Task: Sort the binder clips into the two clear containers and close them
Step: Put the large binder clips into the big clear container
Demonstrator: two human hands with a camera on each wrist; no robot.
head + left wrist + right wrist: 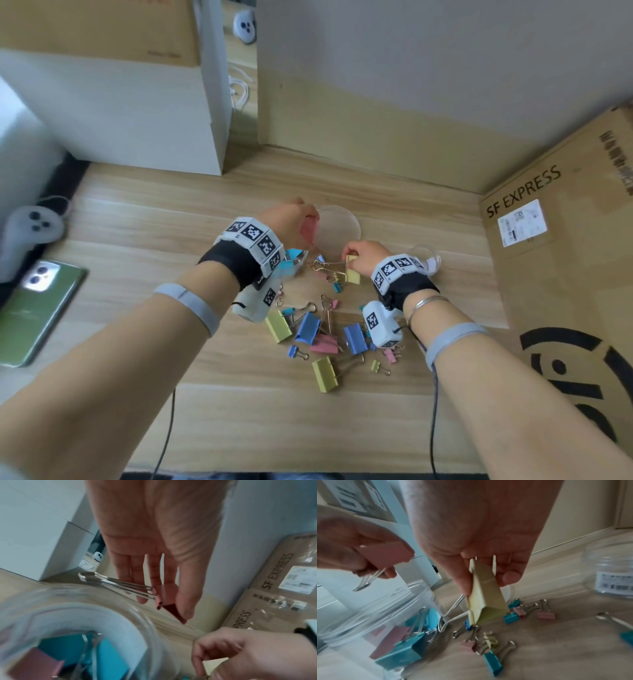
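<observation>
My left hand pinches a large pink binder clip above a clear container that holds large blue and pink clips. My right hand pinches a large yellow clip just above the table, right of that container. A second clear container stands behind my right wrist. Several loose clips, large and small, in blue, pink and yellow, lie on the wooden table between my forearms.
A round clear lid lies just beyond my hands. A cardboard SF Express box closes off the right side; a white box stands at the back left. A green phone and a white controller lie at the left edge.
</observation>
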